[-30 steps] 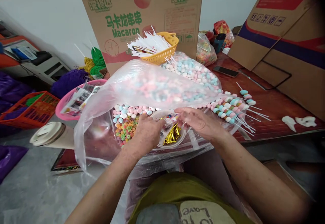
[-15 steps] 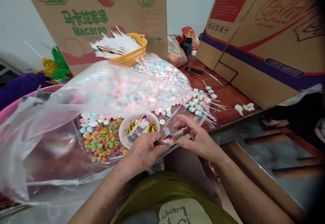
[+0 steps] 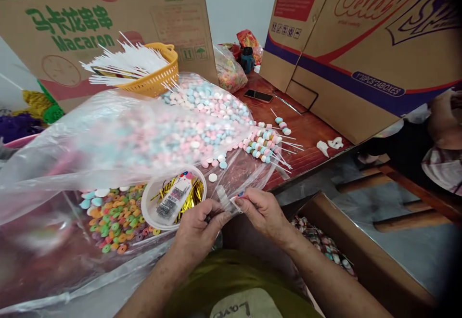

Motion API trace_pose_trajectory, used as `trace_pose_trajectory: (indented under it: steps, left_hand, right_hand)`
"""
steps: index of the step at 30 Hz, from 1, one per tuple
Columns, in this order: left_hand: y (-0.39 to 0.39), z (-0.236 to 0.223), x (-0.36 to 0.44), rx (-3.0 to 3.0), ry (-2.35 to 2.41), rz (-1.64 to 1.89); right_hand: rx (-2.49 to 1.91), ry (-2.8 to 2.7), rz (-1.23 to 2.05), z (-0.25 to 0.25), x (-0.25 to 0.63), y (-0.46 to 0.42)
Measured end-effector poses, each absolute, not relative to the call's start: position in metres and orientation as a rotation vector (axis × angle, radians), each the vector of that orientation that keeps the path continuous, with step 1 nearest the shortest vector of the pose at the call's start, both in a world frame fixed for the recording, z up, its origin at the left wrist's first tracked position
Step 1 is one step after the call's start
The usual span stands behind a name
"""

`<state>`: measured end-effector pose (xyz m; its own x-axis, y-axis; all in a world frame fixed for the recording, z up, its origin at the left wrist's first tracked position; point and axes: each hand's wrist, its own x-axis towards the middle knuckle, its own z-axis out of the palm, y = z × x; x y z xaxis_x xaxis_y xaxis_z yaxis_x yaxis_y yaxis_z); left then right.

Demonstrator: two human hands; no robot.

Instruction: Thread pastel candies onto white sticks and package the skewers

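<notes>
My left hand (image 3: 198, 224) pinches the edge of a small clear plastic bag (image 3: 224, 197) above the table's front edge. Close beside it, my right hand (image 3: 263, 212) is closed with thumb and forefinger on a small printed card (image 3: 236, 201), mostly white with coloured print. The card touches or overlaps the bag's mouth; I cannot tell if it is inside. Just left of my hands is a white plastic bowl (image 3: 147, 207) with gold twist ties (image 3: 195, 194) and a stack of printed cards (image 3: 175, 197). Colourful candy rings (image 3: 119, 219) lie left of the bowl.
A large clear bag of pastel candies (image 3: 151, 135) covers the middle. Candy skewers (image 3: 263, 145) lie right of it. Behind are a yellow basket (image 3: 159, 75) of white sticks, a phone (image 3: 258, 95) and two cartons (image 3: 126, 0). An open box (image 3: 361, 246) of wrapped skewers stands low right.
My right hand has gone from spread fingers to a pinch on the card, closer to my left hand. The camera view has shifted right, revealing more of the low box.
</notes>
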<state>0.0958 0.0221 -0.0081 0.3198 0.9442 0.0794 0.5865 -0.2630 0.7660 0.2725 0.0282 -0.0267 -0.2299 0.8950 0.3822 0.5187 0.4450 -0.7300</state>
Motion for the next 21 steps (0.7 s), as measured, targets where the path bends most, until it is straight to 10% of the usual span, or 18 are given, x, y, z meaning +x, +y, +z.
trace_pose_trajectory:
  steps: [9,21]
  left_hand:
    - [0.025,-0.002,0.053,2.135,1.179,1.14]
    - [0.027,0.003,0.012,2.403,1.103,1.146]
  right_hand:
    - [-2.093,-1.959,-0.194,-0.034,0.355,0.12]
    - [-1.165,-2.326,-0.188,0.031,0.347,0.046]
